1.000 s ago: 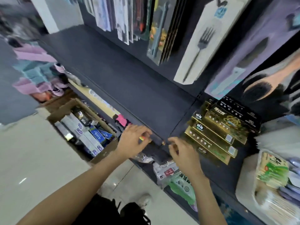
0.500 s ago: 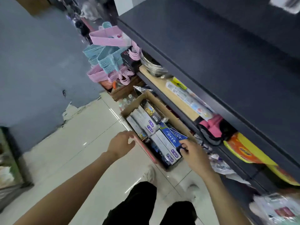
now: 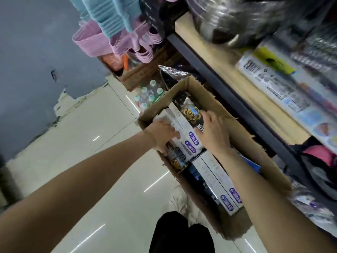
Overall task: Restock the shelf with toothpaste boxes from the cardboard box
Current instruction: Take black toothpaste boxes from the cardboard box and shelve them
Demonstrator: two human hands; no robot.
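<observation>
An open cardboard box (image 3: 244,136) stands on the floor against the shelf unit, filled with toothpaste boxes lying lengthwise. Both my hands are inside it. My left hand (image 3: 161,133) presses on the left side of a pair of white toothpaste boxes (image 3: 184,132) with purple marks. My right hand (image 3: 213,132) lies on their right side, over a black and gold toothpaste box (image 3: 189,111). The white boxes sit between the two hands; I cannot tell whether they are lifted. More white boxes (image 3: 218,181) lie nearer me in the carton.
The low wooden shelf (image 3: 228,73) on the right holds packaged goods and steel bowls (image 3: 224,21). Pink and blue hangers (image 3: 109,30) hang at the top. Water bottles (image 3: 147,94) and a wooden crate (image 3: 144,73) stand beyond the carton. My legs are below.
My view dropped from the upper shelf to the floor carton. Both hands left the shelf edge, came down and reached into the carton onto the white boxes.
</observation>
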